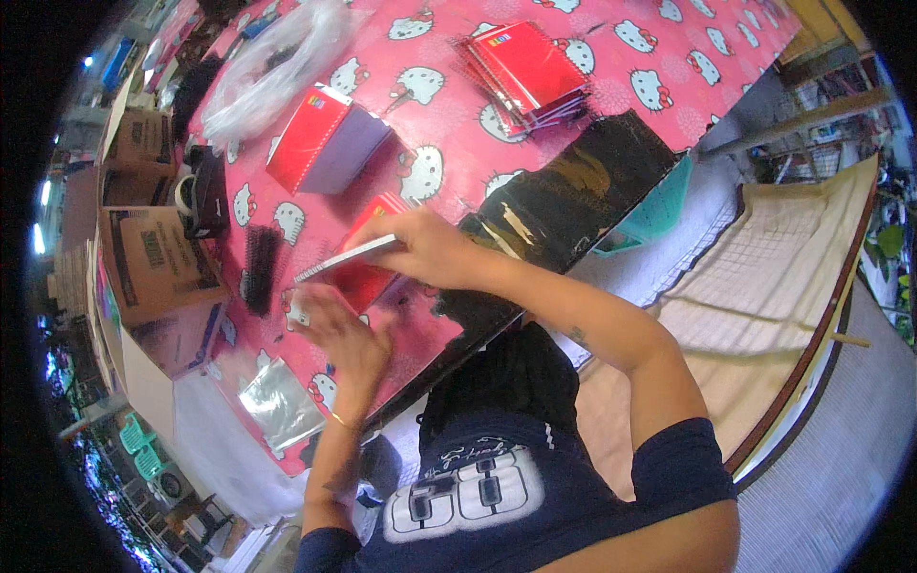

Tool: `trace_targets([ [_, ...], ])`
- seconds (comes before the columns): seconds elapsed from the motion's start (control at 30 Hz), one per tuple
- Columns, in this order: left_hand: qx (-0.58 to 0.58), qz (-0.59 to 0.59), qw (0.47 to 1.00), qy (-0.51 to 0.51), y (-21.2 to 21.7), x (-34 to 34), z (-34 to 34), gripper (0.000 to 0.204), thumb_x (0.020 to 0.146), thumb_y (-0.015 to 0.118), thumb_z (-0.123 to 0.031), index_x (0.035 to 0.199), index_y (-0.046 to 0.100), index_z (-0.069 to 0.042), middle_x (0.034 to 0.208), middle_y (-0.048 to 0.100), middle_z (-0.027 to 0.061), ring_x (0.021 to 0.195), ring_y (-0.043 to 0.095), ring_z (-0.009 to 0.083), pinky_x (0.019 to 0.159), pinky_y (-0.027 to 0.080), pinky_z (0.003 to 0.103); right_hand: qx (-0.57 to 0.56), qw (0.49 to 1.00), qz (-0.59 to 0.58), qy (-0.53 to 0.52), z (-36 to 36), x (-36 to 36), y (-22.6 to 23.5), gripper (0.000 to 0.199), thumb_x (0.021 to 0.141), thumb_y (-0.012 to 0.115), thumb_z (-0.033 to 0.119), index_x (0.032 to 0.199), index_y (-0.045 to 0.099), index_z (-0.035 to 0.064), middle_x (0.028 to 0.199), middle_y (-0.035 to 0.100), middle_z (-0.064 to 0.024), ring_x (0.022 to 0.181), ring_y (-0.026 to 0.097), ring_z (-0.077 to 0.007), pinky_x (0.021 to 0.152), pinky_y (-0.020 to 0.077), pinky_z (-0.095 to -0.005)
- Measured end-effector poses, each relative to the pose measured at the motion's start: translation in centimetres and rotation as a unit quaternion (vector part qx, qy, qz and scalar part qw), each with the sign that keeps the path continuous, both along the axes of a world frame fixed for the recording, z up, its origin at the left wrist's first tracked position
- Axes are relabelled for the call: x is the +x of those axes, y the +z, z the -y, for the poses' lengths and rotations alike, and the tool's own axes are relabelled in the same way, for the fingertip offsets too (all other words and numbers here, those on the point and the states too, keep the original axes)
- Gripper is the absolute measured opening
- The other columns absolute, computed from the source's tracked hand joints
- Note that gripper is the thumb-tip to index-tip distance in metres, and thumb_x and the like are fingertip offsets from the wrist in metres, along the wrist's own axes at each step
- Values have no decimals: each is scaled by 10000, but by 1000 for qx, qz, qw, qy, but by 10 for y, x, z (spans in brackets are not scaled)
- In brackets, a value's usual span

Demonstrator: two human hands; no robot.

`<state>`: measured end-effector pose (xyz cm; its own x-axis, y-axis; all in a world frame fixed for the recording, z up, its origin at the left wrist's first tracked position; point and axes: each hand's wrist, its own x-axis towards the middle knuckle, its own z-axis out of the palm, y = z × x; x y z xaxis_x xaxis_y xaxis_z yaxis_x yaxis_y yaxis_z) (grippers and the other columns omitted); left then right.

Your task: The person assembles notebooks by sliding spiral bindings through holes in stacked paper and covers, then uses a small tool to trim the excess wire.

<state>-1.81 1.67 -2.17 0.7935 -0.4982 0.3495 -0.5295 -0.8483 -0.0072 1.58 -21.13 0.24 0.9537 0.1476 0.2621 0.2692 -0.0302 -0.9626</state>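
My right hand (425, 248) grips a thin spiral notebook (346, 258), seen nearly edge-on, its pale bound edge slanting down to the left. Just below that edge is my left hand (342, 339), its fingers stretched out and slightly blurred, holding nothing visible. Under my hands lies a red-covered notebook (368, 286), partly hidden by them. Beyond it stands a thick pile of red notebooks (308, 143) with pale page edges. Another stack of red spiral notebooks (528, 69) sits farther off to the right.
A pink patterned cloth (439, 181) covers the table, with a worn black strip (597, 177) along the near right side. Left are black coils (258, 272), a tape dispenser (202, 196) and cardboard boxes (162, 258). Clear plastic sleeves (279, 406) lie near; a plastic bag (277, 81) lies far.
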Motion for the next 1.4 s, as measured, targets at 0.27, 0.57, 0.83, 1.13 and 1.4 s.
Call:
trace_targets([
  [0.27,-28,80,996,-2,17,25,11,899,1005,326,-611,1559,86,55,1636,59,265,1530,10,403,1184,-83,585,17,1000,-12,15,0,-1,0,246,911,677,72,1154,710,64,1016,736,-96,921,681,-117,823,539,-298],
  [0.57,-140,112,983,-41,43,34,17,656,996,500,-470,1451,411,-7,1476,425,228,1403,385,367,1196,60,578,-14,999,42,-14,-5,-2,-12,278,872,697,68,1149,719,88,1022,745,-108,884,723,-185,801,556,-318],
  [0.83,-18,5,992,-128,74,57,0,506,962,596,-352,1363,483,-65,1400,503,157,1324,464,319,1213,74,529,9,1000,10,21,-2,-2,-3,280,831,730,109,1111,726,107,966,730,-152,902,714,-304,819,547,-368],
  [1.13,46,33,998,-25,50,60,30,950,961,412,-658,1562,130,22,1627,66,283,1523,20,423,1196,-35,592,-33,999,11,10,1,0,-2,284,868,703,140,1150,718,117,1001,725,-155,893,716,-289,800,544,-366],
  [1.4,152,-93,979,-95,72,59,-6,648,1029,417,-496,1497,354,-52,1528,375,202,1431,342,374,1197,115,574,-8,999,23,37,1,2,-16,238,877,711,232,1073,720,98,861,717,-142,806,698,-341,718,542,-404],
])
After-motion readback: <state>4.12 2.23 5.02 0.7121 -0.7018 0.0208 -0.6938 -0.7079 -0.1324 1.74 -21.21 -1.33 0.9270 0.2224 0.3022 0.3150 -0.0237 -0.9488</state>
